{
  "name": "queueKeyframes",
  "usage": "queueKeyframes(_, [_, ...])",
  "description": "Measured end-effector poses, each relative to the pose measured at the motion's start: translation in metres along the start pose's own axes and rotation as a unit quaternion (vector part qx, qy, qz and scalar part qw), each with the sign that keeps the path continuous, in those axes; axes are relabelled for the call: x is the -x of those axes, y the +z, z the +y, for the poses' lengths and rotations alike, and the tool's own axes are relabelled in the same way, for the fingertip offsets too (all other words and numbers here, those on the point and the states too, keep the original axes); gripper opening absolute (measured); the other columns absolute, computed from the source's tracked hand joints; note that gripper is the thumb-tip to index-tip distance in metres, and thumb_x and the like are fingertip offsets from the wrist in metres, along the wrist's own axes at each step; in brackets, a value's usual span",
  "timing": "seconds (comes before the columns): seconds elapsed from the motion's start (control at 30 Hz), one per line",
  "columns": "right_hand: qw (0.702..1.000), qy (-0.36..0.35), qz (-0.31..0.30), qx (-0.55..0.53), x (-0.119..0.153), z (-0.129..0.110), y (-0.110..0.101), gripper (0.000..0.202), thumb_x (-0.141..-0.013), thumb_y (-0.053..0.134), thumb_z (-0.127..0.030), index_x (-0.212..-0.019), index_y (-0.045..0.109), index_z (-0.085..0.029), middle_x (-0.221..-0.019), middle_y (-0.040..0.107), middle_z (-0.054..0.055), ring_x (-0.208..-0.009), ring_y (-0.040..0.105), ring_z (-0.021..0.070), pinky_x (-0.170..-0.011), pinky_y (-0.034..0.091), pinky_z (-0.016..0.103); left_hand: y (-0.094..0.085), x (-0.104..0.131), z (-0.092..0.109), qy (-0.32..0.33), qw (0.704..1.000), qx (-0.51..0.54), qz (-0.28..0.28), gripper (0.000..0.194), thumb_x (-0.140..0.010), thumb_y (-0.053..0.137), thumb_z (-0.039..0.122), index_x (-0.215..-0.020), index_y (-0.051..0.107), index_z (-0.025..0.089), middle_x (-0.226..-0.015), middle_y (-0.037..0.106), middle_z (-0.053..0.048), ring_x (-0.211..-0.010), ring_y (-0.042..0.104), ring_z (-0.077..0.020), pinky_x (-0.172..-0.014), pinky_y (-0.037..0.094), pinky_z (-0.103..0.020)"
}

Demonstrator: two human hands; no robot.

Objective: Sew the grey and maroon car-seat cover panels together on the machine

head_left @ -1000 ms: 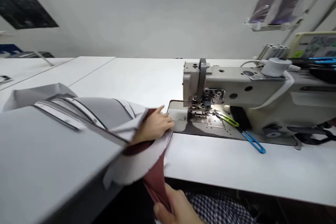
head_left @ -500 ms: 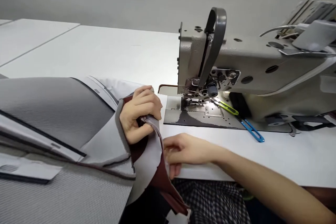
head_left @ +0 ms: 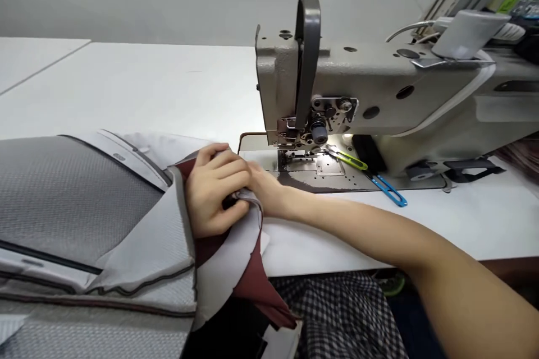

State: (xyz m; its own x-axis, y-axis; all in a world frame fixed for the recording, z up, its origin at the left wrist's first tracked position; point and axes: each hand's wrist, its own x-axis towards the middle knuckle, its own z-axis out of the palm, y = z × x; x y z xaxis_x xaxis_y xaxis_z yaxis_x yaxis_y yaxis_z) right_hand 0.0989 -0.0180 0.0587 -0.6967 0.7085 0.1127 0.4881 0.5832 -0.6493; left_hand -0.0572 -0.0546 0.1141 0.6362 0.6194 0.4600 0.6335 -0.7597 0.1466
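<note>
My left hand [head_left: 219, 190] is closed around the edge of a sewn fabric cover [head_left: 138, 241], its fingers bent over the layers and its thumb in front. The cover has grey textured panels, pale backing, dark seams and a maroon strip [head_left: 256, 277] that hangs over the table's front edge. Right up against the left hand, on its far right side, is my right hand [head_left: 266, 188]. Its fingers are hidden behind the left hand and the cloth, so whether they grip the cover does not show.
A sewing machine [head_left: 337, 78] stands right of the hands, with its needle area and metal bed [head_left: 303, 179] close by. Yellow-green and blue thread snips [head_left: 387, 188] lie on the bed. The white table [head_left: 177, 90] stretches behind. A checked cloth [head_left: 332, 314] shows below the edge.
My right hand has moved up and away from me, from below the left hand to beside it. The left hand keeps its grip. The view has shifted slightly right.
</note>
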Motion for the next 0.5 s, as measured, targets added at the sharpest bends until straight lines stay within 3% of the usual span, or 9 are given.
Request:
queueKeyframes(0.07, [0.996,-0.070,0.021,0.057,0.027,0.012,-0.003,0.035,-0.090,0.062,-0.017,-0.123,0.057,-0.011,-0.129,0.058,0.015,-0.126,0.049,0.0282,-0.113,0.040,0.046,0.021,0.001,-0.006,-0.004,0.999,-0.049,-0.023,0.009,-0.082,0.048,0.022,-0.084,0.057,0.020,-0.085,0.065,-0.003,-0.089,0.058,-0.0226,-0.102,0.033,-0.053])
queueKeyframes(0.13, [0.977,-0.145,0.101,0.121,0.058,0.020,-0.004,0.043,-0.092,0.059,-0.023,-0.130,0.050,-0.007,-0.133,0.052,0.021,-0.131,0.043,0.0322,-0.111,0.041,0.052,0.039,0.002,-0.011,-0.001,0.995,-0.090,-0.040,0.011,-0.084,0.048,0.020,-0.087,0.059,0.020,-0.088,0.067,-0.004,-0.091,0.059,-0.0232,-0.101,0.035,-0.052])
queueKeyframes(0.2, [0.957,-0.226,0.111,0.142,0.081,0.021,-0.003,0.041,-0.093,0.055,-0.025,-0.130,0.049,-0.008,-0.130,0.054,0.020,-0.130,0.043,0.0322,-0.109,0.045,0.051,0.050,0.003,-0.016,0.002,0.992,-0.115,-0.051,0.013,-0.087,0.047,0.018,-0.088,0.060,0.020,-0.092,0.068,-0.003,-0.092,0.059,-0.0233,-0.101,0.036,-0.051])
queueKeyframes(0.27, [0.951,-0.264,0.094,0.131,0.090,0.015,-0.002,0.034,-0.092,0.050,-0.019,-0.124,0.053,-0.008,-0.125,0.057,0.019,-0.126,0.046,0.0308,-0.106,0.048,0.048,0.053,0.004,-0.019,-0.006,0.993,-0.112,-0.041,0.014,-0.090,0.046,0.018,-0.089,0.060,0.021,-0.094,0.069,-0.003,-0.094,0.059,-0.0225,-0.102,0.036,-0.050])
queueKeyframes(0.4, [0.957,-0.257,0.131,0.018,0.088,-0.004,-0.010,0.032,-0.086,0.041,-0.001,-0.112,0.056,-0.010,-0.114,0.061,0.017,-0.113,0.054,0.0258,-0.098,0.052,0.044,0.036,0.006,-0.018,-0.027,0.999,-0.014,0.032,0.016,-0.095,0.042,0.023,-0.092,0.059,0.022,-0.092,0.067,-0.002,-0.096,0.059,-0.0204,-0.110,0.030,-0.050])
queueKeyframes(0.47, [0.964,-0.196,0.164,-0.071,0.085,-0.013,-0.021,0.026,-0.086,0.047,-0.004,-0.109,0.055,-0.014,-0.109,0.062,0.013,-0.102,0.060,0.0225,-0.088,0.056,0.040,0.026,0.006,-0.015,-0.023,0.998,0.022,0.052,0.016,-0.094,0.042,0.023,-0.092,0.058,0.022,-0.091,0.066,-0.002,-0.094,0.059,-0.0198,-0.111,0.029,-0.051])
queueKeyframes(0.5, [0.972,-0.128,0.149,-0.126,0.083,-0.016,-0.026,0.025,-0.085,0.053,-0.009,-0.109,0.055,-0.016,-0.108,0.063,0.012,-0.091,0.063,0.0200,-0.079,0.058,0.037,0.022,0.006,-0.014,-0.023,0.998,0.028,0.056,0.015,-0.094,0.043,0.023,-0.092,0.058,0.022,-0.090,0.066,-0.002,-0.093,0.059,-0.0198,-0.111,0.029,-0.051])
